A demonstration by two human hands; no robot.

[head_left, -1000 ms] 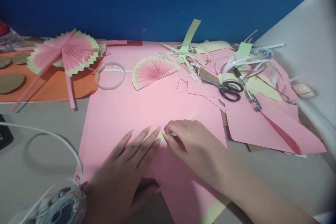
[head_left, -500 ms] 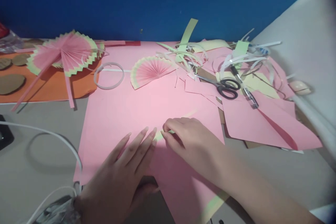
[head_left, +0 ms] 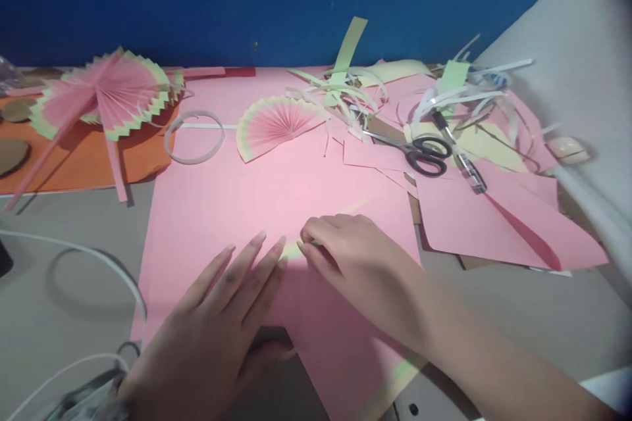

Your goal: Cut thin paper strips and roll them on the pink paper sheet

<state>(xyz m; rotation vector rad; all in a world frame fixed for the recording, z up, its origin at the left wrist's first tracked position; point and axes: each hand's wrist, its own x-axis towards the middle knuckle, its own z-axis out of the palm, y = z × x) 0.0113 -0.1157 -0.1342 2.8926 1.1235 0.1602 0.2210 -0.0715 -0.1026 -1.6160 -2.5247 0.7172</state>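
Note:
My left hand (head_left: 222, 296) lies flat with its fingers spread, fingertips on pink paper and holding nothing. Beside it, my right hand (head_left: 340, 250) is closed, thumb against curled fingers, at the far edge of a pink paper sheet (head_left: 336, 342) bordered in green and yellow. A short piece of that border (head_left: 292, 250) shows between the two hands. The same colours run along the sheet's near right edge. Under it lies a larger pink sheet (head_left: 197, 210). What exactly the right fingertips pinch is partly hidden.
A pleated pink-and-green fan (head_left: 281, 125) lies beyond my hands. Another fan with paper sticks (head_left: 103, 92) rests on orange paper (head_left: 99, 168) at left. Black-handled scissors (head_left: 427, 154), a pen (head_left: 464, 161) and paper scraps (head_left: 355, 92) lie right. A white cable (head_left: 99, 253) loops at left.
The view has shifted slightly, so most things sit a little further left and higher. My hands keep nearly the same pose on the paper.

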